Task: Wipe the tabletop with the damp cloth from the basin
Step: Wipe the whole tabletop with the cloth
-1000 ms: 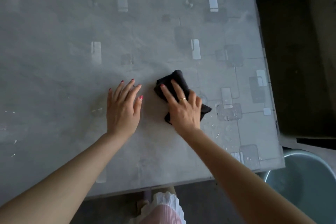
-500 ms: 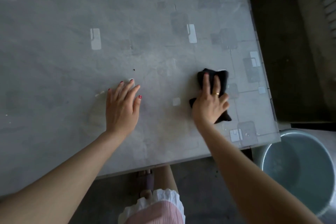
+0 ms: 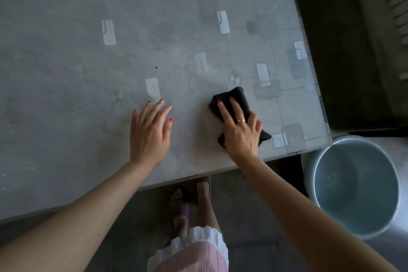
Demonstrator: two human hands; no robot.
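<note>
A person leans over a grey, marble-look tabletop printed with pale rectangles, which fills the upper left and centre of the frame. At centre left, the left hand lies flat and released on the bare surface, fingers loosely spread, holding nothing and apparently bracing. Just to its right, with a strip of bare table between, the right hand presses palm-down on a crumpled black damp cloth, fingers extended over it rather than curled around it. The cloth lies directly under that hand, near the table's lower right corner; its long axis runs diagonally from upper left to lower right, one end showing beyond the fingertips, the other poking out beside the wrist. The right hand is plainly the nearer of the two, already on top of it. Wiping looks under way, and any coming stroke would likely turn on that diagonal lie, with unwiped tabletop stretching up and to the left. At the lower right of the frame, below the table edge, stands a round pale-blue plastic basin, well apart from both hands.
</note>
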